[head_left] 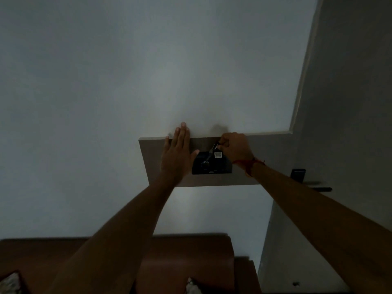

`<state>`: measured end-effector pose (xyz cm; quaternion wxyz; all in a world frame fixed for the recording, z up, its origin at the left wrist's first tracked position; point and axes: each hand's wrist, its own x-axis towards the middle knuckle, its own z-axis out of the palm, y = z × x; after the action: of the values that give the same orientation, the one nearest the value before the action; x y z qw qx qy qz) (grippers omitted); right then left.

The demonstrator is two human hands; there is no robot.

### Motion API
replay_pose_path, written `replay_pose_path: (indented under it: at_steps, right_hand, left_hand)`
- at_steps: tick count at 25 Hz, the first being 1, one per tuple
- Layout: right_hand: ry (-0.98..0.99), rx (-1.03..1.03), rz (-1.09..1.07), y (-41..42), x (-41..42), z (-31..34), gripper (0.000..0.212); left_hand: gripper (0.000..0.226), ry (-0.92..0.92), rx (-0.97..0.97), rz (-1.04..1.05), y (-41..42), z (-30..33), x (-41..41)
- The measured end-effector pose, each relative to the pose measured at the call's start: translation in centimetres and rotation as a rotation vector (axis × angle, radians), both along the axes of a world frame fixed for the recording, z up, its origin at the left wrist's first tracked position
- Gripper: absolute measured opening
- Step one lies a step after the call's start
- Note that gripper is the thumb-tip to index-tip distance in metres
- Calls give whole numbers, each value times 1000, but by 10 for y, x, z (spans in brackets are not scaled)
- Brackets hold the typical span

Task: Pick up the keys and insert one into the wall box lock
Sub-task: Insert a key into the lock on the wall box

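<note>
right hand (234, 146) grip: pinching small dark tagged keys (216, 150) | keys hang just above round lock (205, 165) on black wall box (222, 166), lock below-left of grip | left hand (177, 154): fingers spread flat beside box

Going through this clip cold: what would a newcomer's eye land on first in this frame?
Two bare arms reaching up from the bottom edge to a small black wall box on a grey panel just below the centre of the frame. The left hand lies flat and open against the panel beside the box, while the right hand is closed on the keys at the box's upper edge. Everything else is dim, bare wall, with brown furniture below.
</note>
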<state>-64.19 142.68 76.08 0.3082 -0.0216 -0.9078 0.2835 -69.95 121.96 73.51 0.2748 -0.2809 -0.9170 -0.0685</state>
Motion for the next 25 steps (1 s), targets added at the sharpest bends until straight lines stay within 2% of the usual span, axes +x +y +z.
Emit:
replay_pose_path:
  at_steps: [5,9,11,13,15,18,20,23,25]
  right_hand:
    - [-71,207,28,1,-2,2,14]
    - [-20,518,-3,-17,8,3,44]
    - [-6,678,3,-26,8,3,38]
    - [-29,751,0,-29,5,2,21]
    - [-43,680,13,-28,0,0,9]
    - [-100,438,104,-27,-10,8,9]
    - [-166,361,188,-21,-15,18,5]
    - [-270,458,252,-9,-13,23,6]
    - [-265,509,248,-3,-6,19,12]
  left_hand:
    - [82,-20,4,5,1,-1,0]
    - [79,-35,-16,-5,-3,1,2]
    - [78,-42,-18,-10,-3,1,3]
    - [78,-49,-7,-13,-3,1,3]
    - [78,-42,-18,-11,-3,0,2]
    - [79,-29,-25,-15,-4,-1,0]
    - [79,-21,-26,-14,-4,-1,-1]
    - [78,-27,-15,-18,-3,-3,-1]
    - [78,-19,-6,-16,-2,-4,-1]
